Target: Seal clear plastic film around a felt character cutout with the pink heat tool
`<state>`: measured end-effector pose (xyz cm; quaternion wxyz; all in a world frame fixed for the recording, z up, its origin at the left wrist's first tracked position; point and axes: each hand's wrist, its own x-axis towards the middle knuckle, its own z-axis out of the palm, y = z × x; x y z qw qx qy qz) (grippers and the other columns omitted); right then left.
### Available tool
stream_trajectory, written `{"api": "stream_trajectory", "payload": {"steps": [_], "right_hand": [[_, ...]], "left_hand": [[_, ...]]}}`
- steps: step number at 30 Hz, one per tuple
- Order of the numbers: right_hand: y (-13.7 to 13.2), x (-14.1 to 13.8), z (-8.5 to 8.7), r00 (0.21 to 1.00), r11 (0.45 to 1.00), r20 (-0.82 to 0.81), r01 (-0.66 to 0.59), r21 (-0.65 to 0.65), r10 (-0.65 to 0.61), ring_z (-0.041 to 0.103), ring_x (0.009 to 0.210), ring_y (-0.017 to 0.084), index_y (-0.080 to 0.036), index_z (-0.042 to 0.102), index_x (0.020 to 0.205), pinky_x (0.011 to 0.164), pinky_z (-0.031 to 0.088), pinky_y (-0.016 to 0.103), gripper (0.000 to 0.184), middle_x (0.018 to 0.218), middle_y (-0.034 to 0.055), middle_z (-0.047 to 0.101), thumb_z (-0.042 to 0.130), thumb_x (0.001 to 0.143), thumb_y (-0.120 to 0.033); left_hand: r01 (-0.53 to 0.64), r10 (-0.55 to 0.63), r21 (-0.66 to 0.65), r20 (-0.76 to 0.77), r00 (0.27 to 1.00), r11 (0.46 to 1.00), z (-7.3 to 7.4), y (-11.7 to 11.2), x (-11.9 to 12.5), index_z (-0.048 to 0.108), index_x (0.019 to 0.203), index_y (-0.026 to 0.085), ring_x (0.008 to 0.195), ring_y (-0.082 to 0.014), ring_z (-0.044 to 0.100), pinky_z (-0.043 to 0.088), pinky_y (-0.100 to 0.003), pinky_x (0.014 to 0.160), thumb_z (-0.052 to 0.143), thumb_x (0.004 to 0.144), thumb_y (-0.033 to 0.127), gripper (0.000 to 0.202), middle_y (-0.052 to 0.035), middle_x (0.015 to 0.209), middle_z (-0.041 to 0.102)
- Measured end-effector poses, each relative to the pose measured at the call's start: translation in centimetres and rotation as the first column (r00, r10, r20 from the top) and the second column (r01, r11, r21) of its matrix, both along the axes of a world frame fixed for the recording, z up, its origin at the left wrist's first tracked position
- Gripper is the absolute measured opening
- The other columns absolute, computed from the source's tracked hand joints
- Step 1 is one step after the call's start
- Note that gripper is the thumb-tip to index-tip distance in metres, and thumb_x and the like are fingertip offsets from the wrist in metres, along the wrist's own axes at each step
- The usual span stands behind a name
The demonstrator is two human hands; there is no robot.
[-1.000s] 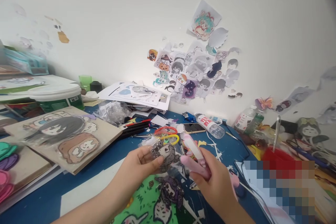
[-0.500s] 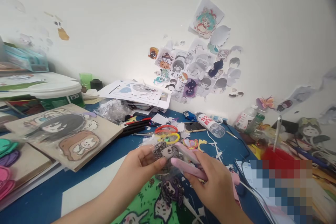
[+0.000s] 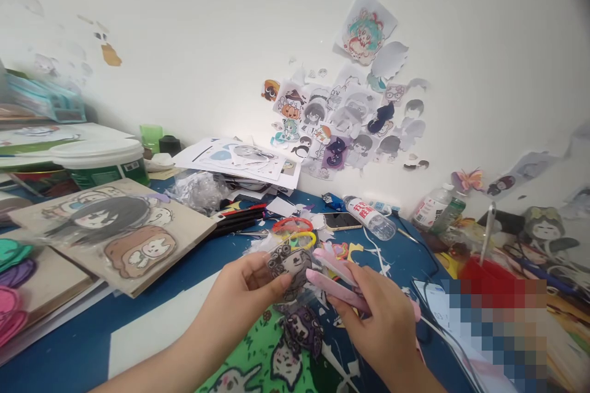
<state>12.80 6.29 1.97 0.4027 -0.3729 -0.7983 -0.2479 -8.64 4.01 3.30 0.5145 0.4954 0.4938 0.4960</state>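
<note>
My left hand point(image 3: 251, 295) pinches a grey cartoon cutout point(image 3: 291, 267) between thumb and fingers; clear film seems to surround it. My right hand point(image 3: 375, 322) is wrapped round a pink mini hair straightener point(image 3: 338, 291), its two arms spread apart. The tips of those arms lie close to the cutout's right edge; contact is hard to tell. Beneath my hands, a dark purple cartoon cutout point(image 3: 302, 328) rests over a green sheet with cartoon figures point(image 3: 249, 356). A white cord point(image 3: 442, 331) trails from the straightener's rear end.
Scissors with red and yellow handles point(image 3: 295, 233), a phone point(image 3: 343, 221) and a water bottle point(image 3: 371, 218) lie beyond my hands. At left is a board with cutouts point(image 3: 193, 239) beside a white-lidded tub point(image 3: 99, 150). A red container point(image 3: 488, 279) stands at right. Paper scraps litter the blue table point(image 3: 152, 313).
The straightener and my right hand have shifted slightly right, away from the grey cutout. My left hand keeps its hold almost in place.
</note>
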Motion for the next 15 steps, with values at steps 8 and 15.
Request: {"api": "stream_trajectory", "payload": {"steps": [8, 15], "right_hand": [[-0.1, 0.3, 0.2, 0.973, 0.917, -0.223, -0.142, -0.373, 0.060, 0.065, 0.072, 0.024, -0.017, 0.059, 0.100, 0.057, 0.049, 0.031, 0.034, 0.085, 0.0087, 0.069, 0.053, 0.082, -0.045], [0.0, -0.6, 1.1, 0.687, 0.273, -0.719, -0.675, -0.685, -0.106, 0.039, 0.043, 0.009, -0.016, 0.055, 0.071, 0.041, 0.028, 0.023, 0.053, 0.055, -0.0022, 0.045, 0.044, 0.078, -0.067]], "left_hand": [[-0.035, 0.068, 0.171, -0.192, 0.979, 0.985, 0.6, 0.1, -0.4, 0.069, 0.072, 0.019, 0.068, -0.0228, 0.064, 0.050, -0.029, 0.059, 0.068, 0.070, 0.032, 0.013, -0.0034, 0.071, 0.071], [0.061, 0.349, 0.857, -0.273, 0.896, 0.512, -0.7, 0.2, -2.4, 0.070, 0.097, 0.028, 0.104, -0.0226, 0.063, 0.049, -0.036, 0.092, 0.055, 0.082, 0.016, 0.024, -0.0046, 0.108, 0.071]]}}
